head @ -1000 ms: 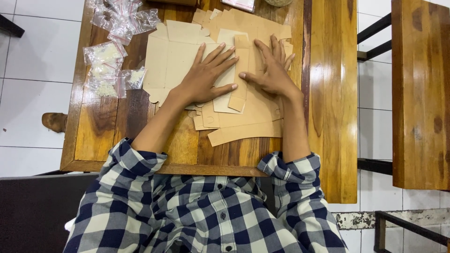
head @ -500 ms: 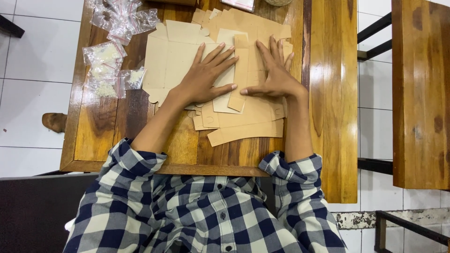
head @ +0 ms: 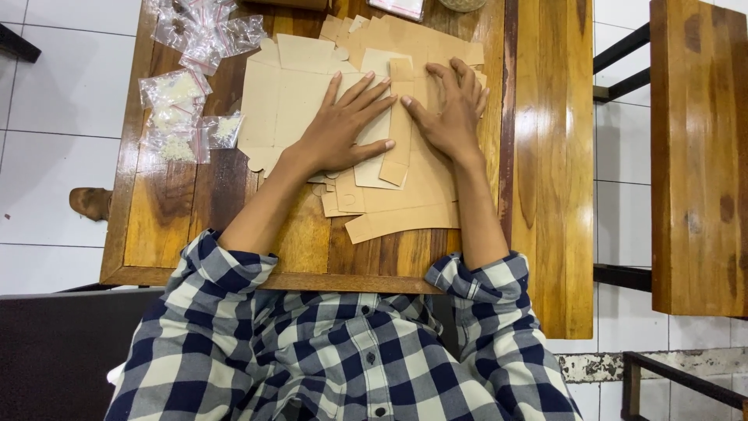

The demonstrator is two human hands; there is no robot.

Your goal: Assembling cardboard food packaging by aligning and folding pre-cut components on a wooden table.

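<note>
1. The far edge of the cardboard stack (head: 405, 195) is cut off by the top of the frame, and how many sheets lie in it cannot be counted where they overlap.
2. The part of the folded cardboard piece (head: 397, 140) beneath the palms is hidden; only its narrow strip and a small square tab near the lower end can be made out.
3. The contents of the clear plastic bags (head: 183, 109) are seen only as pale, grainy bits; what they are cannot be told.
4. The left hand (head: 343, 129) is laid flat on the cardboard with its fingers spread and pressed down, nothing being pinched.
5. The right hand (head: 452, 113) is laid flat just beside it, fingers slightly spread, its thumb pressed against the strip's edge.
6. The folded piece is held on top of the stack, at the middle of the wooden table (head: 187, 226), between the two hands.
7. The cardboard is matte, tan and flat, cut with straight edges, flaps and rounded notches.
8. The table is made of glossy, dark-grained varnished planks; a similar bench (head: 553, 195) is set touching its right side.
9. Rolled cuffs of a blue-and-white checked shirt (head: 327, 351) are seen at both forearms.
</note>
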